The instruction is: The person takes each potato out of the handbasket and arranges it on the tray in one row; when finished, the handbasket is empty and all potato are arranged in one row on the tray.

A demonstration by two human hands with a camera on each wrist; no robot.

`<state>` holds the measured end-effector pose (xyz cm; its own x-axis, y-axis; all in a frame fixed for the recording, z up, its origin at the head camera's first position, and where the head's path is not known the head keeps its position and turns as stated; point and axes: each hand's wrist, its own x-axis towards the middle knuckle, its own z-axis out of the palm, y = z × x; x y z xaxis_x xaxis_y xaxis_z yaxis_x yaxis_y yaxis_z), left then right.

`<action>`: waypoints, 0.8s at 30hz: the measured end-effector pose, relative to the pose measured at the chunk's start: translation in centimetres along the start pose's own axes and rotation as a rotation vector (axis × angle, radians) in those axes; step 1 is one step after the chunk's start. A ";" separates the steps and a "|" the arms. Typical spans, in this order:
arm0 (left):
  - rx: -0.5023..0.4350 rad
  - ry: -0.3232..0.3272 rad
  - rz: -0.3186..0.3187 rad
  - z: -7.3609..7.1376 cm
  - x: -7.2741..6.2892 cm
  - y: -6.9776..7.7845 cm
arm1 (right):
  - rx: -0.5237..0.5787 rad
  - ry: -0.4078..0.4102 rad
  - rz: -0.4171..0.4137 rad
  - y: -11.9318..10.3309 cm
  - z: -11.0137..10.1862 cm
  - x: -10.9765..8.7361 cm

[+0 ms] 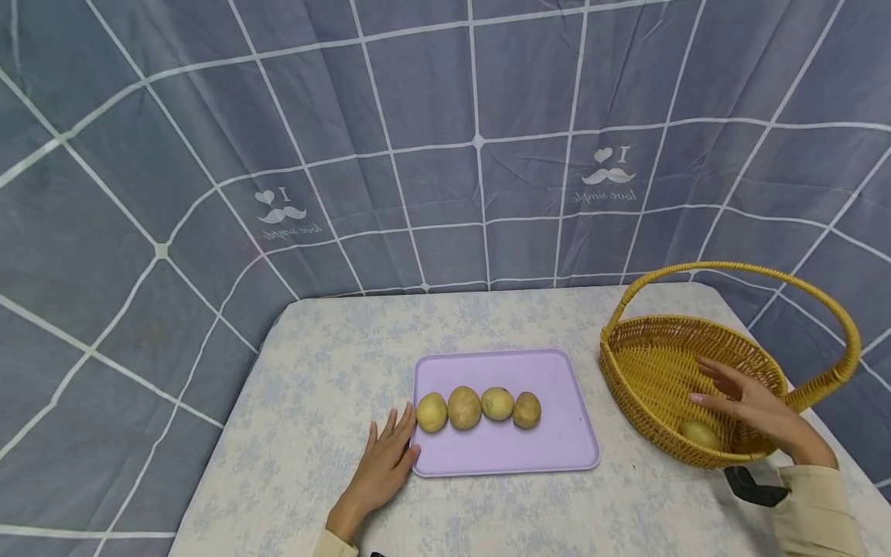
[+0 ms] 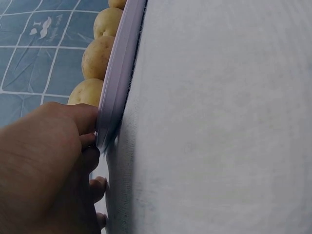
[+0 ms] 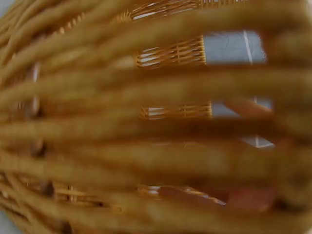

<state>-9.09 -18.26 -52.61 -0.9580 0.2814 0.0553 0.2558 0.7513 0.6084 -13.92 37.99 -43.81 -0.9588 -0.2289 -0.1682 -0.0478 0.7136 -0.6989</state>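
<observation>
Several potatoes [image 1: 464,408] lie in a row on a lilac tray [image 1: 501,456]. My left hand [image 1: 379,469] rests at the tray's left edge, fingers spread, thumb on the rim; the left wrist view shows the thumb touching the tray [image 2: 117,83] beside the nearest potato [image 2: 87,91]. My right hand [image 1: 755,410] is over a yellow wicker basket [image 1: 626,402], fingers extended and holding nothing. One potato [image 1: 700,435] lies inside the basket, below that hand. In the right wrist view the basket's weave [image 3: 146,92] fills the frame and mostly hides the hand.
The basket's tall arched handle [image 1: 731,267] rises over the right side of the table. A pale floral cloth [image 1: 313,371] covers the table. Grey-blue curtains [image 1: 431,100] with white lines hang behind it and at both sides.
</observation>
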 end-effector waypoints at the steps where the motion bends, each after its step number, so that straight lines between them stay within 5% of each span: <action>1: 0.000 -0.003 0.000 0.0 0.0 0.0 | -0.005 -0.025 -0.005 0.1 0.1 0.0; 9: 0.005 -0.005 -0.008 0.0 0.1 -0.1 | -0.061 -0.136 -0.008 -0.1 1.0 0.0; 24: -0.001 -0.009 -0.016 -0.2 0.1 0.2 | 0.055 -0.295 0.024 -0.3 1.1 0.4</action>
<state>-9.11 -18.18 -52.34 -0.9608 0.2746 0.0389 0.2405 0.7551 0.6099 -14.01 37.00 -44.44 -0.8366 -0.4004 -0.3739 -0.0033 0.6862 -0.7274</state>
